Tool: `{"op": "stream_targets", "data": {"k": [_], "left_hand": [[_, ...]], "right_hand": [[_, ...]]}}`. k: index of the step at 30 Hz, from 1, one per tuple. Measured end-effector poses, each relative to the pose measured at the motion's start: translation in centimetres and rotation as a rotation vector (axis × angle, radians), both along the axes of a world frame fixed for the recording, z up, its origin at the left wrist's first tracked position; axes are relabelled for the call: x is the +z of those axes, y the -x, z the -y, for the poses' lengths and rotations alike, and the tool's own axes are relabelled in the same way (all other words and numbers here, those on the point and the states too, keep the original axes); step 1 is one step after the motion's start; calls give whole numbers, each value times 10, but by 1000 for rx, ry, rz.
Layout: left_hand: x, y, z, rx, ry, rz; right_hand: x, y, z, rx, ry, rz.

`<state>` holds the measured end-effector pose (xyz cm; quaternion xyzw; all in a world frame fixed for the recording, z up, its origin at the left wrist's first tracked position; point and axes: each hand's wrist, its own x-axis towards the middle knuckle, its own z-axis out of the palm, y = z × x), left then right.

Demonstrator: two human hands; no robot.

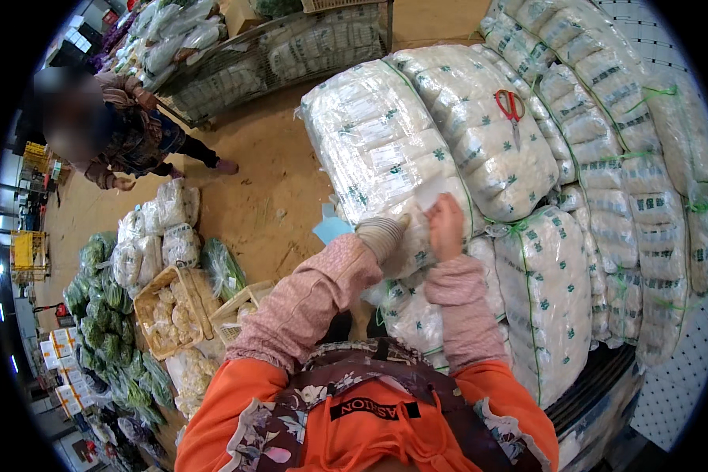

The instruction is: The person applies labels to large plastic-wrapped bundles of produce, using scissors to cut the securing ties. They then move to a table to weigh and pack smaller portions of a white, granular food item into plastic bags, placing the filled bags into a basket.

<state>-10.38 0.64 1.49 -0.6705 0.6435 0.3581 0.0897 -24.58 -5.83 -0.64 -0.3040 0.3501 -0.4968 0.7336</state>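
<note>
A large clear-wrapped bale (346,102) of white packages lies in front of me, with several white labels on its top. My right hand (446,226) is over its near right edge, fingers closed on a small white label (429,192). Just left of it, my left hand (402,223) rests at the bale's near end; the striped cuff covers most of it and its fingers are hidden. Red-handled scissors (510,106) lie on the neighbouring bale (476,149), blades towards me.
More tied bales (547,291) are stacked to the right. A light blue sheet (332,226) is left of my left cuff. At left stand a yellow crate (169,311) of bagged goods and bagged green vegetables (102,322). Another person (134,126) stands far left beside a mesh cage (291,59).
</note>
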Motion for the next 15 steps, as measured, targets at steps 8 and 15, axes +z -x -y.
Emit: {"op": "stream_targets", "data": {"k": [8, 15], "left_hand": [[-23, -16, -46, 272, -46, -36], [31, -4, -34, 16, -158, 83]], "right_hand": [[-25, 1, 6, -117, 721, -811], [-32, 23, 18, -124, 904, -965]]}}
